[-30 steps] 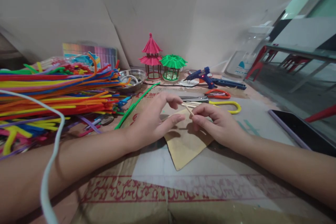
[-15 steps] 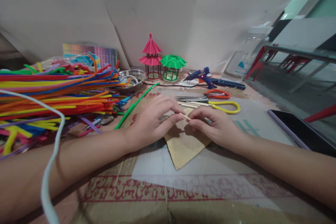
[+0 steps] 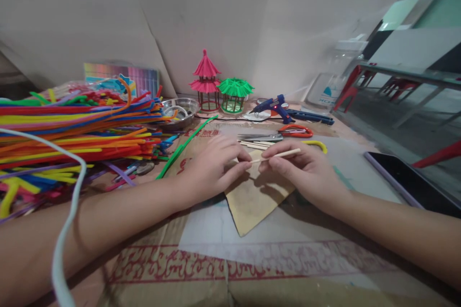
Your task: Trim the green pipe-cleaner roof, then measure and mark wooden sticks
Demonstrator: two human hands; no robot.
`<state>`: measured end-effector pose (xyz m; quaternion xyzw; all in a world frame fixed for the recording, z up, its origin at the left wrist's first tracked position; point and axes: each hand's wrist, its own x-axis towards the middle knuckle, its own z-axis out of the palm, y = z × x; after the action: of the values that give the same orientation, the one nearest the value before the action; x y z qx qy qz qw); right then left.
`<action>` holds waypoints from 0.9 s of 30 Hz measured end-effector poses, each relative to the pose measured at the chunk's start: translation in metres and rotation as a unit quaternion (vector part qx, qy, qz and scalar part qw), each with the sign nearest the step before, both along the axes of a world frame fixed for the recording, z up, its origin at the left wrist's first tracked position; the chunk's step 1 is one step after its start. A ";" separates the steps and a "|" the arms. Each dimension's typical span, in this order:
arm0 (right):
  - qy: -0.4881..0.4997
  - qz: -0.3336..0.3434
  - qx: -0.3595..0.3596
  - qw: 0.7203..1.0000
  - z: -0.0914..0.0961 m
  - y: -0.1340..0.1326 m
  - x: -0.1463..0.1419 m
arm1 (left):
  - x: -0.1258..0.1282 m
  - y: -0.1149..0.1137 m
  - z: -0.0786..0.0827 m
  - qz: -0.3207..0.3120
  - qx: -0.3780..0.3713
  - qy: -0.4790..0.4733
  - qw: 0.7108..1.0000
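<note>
A thin pale wooden stick [image 3: 290, 152] runs between my two hands above a tan, paper-like square sheet [image 3: 252, 211]. My left hand [image 3: 216, 165] pinches its left end between thumb and fingertips. Closed on the same stick is my right hand [image 3: 306, 170], with the far end poking out past its fingers. Several similar sticks [image 3: 257, 144] lie just behind the hands. Beside them are scissors [image 3: 264, 137] with orange handles and a yellow handle loop [image 3: 319, 146], partly hidden by my right hand.
Colourful pipe cleaners [image 3: 79, 120] are heaped on the left, with a white cable [image 3: 77, 192] in front. Behind stand a metal bowl [image 3: 182, 110], pink pagoda [image 3: 205, 81], green-roofed pavilion [image 3: 236, 93] and blue glue gun [image 3: 275, 107]. A phone [image 3: 406, 175] lies right.
My right hand has shifted slightly right and turned, so more of the stick shows, sticking out past its fingers. My left hand stays nearly in place.
</note>
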<state>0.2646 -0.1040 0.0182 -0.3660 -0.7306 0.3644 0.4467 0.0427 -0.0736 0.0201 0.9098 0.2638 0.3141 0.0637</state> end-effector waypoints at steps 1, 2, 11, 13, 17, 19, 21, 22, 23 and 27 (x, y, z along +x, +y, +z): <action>-0.012 0.010 0.013 1.000 0.000 0.000 0.000 | 0.001 0.000 0.000 -0.014 0.000 0.007 1.000; -0.030 0.011 0.036 0.999 -0.001 0.000 0.000 | 0.001 -0.001 0.000 -0.026 -0.002 0.010 1.000; -0.133 0.060 0.142 0.979 -0.004 0.002 0.001 | 0.000 0.002 -0.006 -0.058 -0.106 0.075 0.990; -0.157 0.112 0.145 0.970 -0.005 0.002 -0.001 | 0.000 0.003 -0.007 -0.063 -0.106 0.095 0.988; -0.229 0.116 0.185 0.948 -0.009 0.008 -0.002 | 0.000 0.004 -0.008 -0.057 -0.093 0.119 0.987; -0.246 0.085 0.209 0.942 -0.010 0.009 -0.002 | 0.000 0.004 -0.008 -0.049 -0.089 0.130 0.986; -0.231 0.089 0.197 0.949 -0.008 0.007 -0.002 | 0.000 0.004 -0.008 -0.050 -0.088 0.132 0.986; -0.222 0.107 0.184 0.952 -0.008 0.005 -0.003 | 0.000 0.004 -0.008 -0.051 -0.088 0.131 0.986; -0.220 0.129 0.176 0.951 -0.007 0.004 -0.003 | 0.000 0.004 -0.008 -0.052 -0.088 0.129 0.986; -0.271 0.135 0.222 0.927 -0.005 0.003 -0.004 | 0.001 0.004 -0.009 -0.053 -0.081 0.132 0.987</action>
<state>0.2605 -0.1012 0.0130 -0.2403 -0.9285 0.1367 0.2479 0.0433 -0.0694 0.0107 0.9479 0.2455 0.1650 0.1183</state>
